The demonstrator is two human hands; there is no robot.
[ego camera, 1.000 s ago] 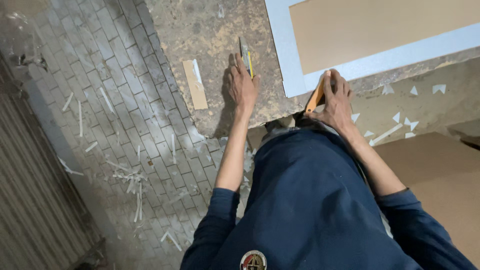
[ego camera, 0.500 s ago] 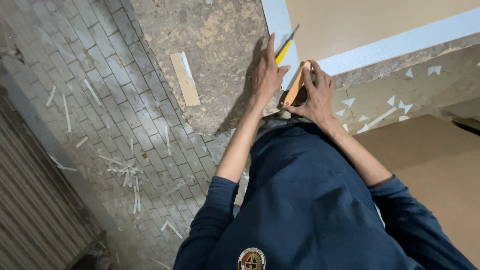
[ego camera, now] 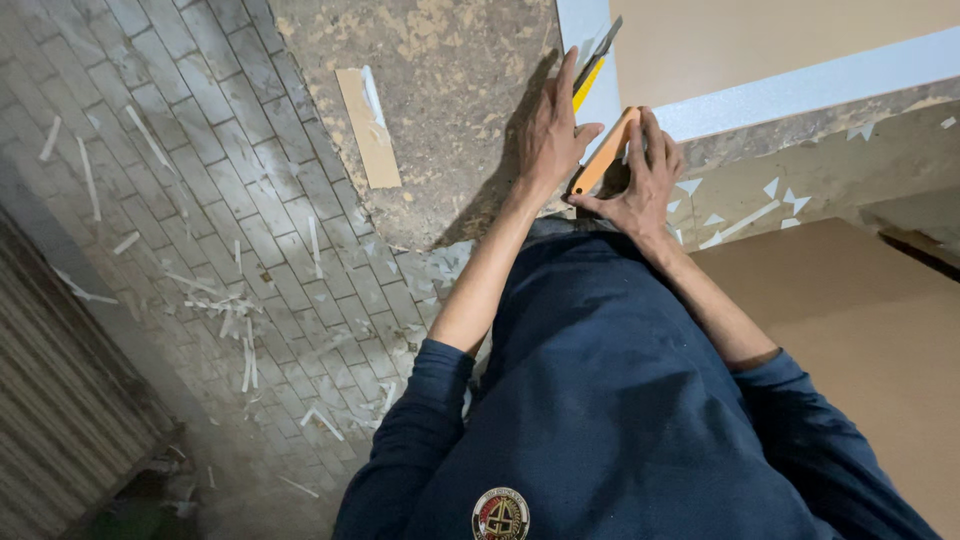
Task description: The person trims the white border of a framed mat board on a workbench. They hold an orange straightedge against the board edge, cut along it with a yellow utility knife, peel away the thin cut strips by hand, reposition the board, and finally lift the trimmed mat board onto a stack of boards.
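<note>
My left hand [ego camera: 545,135] lies with fingers stretched along a yellow utility knife [ego camera: 592,62], holding it against the corner of a white-bordered brown panel [ego camera: 800,85]. The knife's grey blade points away from me. My right hand [ego camera: 648,180] sits right beside it, touching it, and grips an orange tool handle [ego camera: 603,155] at the panel's near edge. Both hands rest at the edge of a rough mottled worktop [ego camera: 450,90]. What the orange handle ends in is hidden under my fingers.
A thin brown wooden strip with a white sliver [ego camera: 368,125] lies on the worktop to the left. White offcuts and triangles [ego camera: 740,215] litter the ledge at right. The paved floor [ego camera: 200,200] holds several white scraps. A large brown board [ego camera: 870,330] lies at lower right.
My left hand has slid right along the worktop with the yellow knife, from well apart to right beside my right hand at the panel's corner. My view has shifted too.
</note>
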